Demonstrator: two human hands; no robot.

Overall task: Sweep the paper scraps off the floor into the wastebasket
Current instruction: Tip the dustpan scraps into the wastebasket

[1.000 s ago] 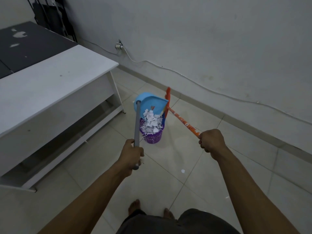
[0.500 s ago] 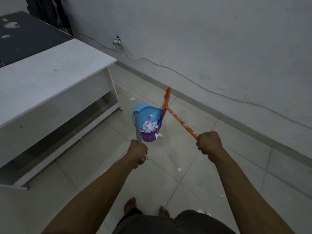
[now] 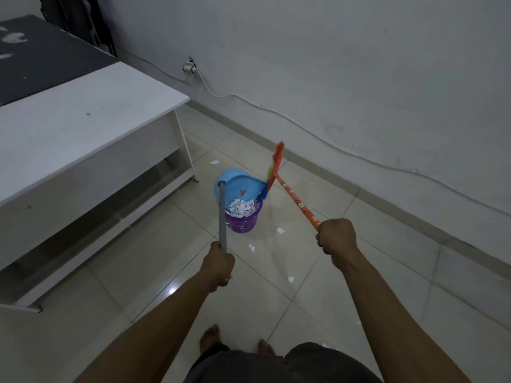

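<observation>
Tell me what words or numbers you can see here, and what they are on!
No text here can be read.
Broom: white marks along the orange handle, too blurred to read.
Dustpan: one small red mark inside, too small to tell whether it is writing.

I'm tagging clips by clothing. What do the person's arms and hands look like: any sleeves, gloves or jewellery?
The left forearm and right forearm are bare to the frame's edge, no sleeve in view. The left hand and right hand wear no gloves; no watch, bracelet or ring shows.
</observation>
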